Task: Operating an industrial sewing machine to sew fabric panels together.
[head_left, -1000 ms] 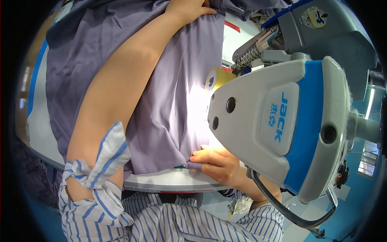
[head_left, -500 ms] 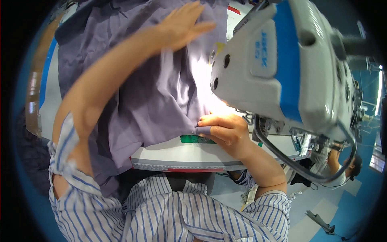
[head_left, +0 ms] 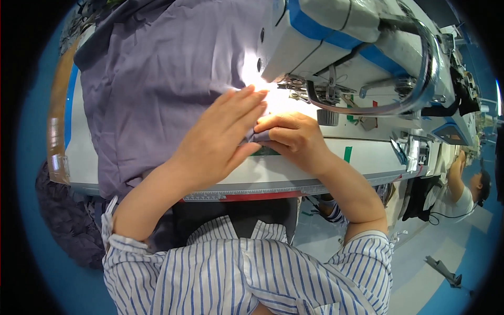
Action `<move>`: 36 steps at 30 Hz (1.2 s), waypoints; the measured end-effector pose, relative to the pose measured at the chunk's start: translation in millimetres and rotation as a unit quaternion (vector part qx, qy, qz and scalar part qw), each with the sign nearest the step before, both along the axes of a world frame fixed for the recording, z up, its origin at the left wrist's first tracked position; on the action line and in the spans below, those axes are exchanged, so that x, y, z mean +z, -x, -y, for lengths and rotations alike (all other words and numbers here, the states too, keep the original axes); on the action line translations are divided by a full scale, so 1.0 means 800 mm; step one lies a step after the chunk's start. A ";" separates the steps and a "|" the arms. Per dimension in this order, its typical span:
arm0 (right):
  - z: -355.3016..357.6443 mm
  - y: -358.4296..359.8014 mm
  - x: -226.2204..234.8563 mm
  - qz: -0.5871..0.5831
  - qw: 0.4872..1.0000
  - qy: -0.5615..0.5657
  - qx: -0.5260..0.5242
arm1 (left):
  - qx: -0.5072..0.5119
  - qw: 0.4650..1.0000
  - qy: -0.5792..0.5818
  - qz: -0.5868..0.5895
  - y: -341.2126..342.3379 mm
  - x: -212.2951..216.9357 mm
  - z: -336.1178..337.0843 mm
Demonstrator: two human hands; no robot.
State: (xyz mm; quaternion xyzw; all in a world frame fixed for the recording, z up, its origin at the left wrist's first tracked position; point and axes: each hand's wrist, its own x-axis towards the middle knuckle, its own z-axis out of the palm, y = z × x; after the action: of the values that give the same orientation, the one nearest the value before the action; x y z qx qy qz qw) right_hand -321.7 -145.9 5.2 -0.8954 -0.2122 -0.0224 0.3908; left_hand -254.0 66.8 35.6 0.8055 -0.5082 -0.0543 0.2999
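A wide piece of purple-grey fabric (head_left: 152, 89) lies over the left of the white sewing table (head_left: 294, 173). My left hand (head_left: 220, 128) rests flat on its right part, fingers stretched toward the bright light under the machine head. Close beside it, my right hand (head_left: 296, 137) pinches the near right corner of the fabric between thumb and fingers. The white and blue sewing machine (head_left: 315, 47) stands just beyond and to the right of both hands. Glare washes out the spot around its needle, so the needle and the fabric edge there cannot be made out.
A curved metal bar (head_left: 420, 79) juts from the machine. A measuring tape strip (head_left: 273, 191) runs along the table's front edge. Dark cloth (head_left: 68, 220) hangs in a heap at lower left. Another person (head_left: 462, 189) sits at the far right.
My left hand has come back from the far part of the fabric to beside my right hand. The fabric lies smoother. The view has shifted, and my right hand still pinches the corner.
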 end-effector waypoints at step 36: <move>0.006 0.023 0.015 0.159 0.976 0.148 0.031 | -0.137 0.990 -0.008 0.009 -0.007 -0.048 -0.012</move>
State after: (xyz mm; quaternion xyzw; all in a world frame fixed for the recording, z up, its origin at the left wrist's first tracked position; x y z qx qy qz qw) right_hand -340.0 -150.5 17.5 -0.9212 -0.3001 -0.1206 0.2161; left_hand -248.3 76.2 -3.0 0.7310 -0.6160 -0.0922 0.2787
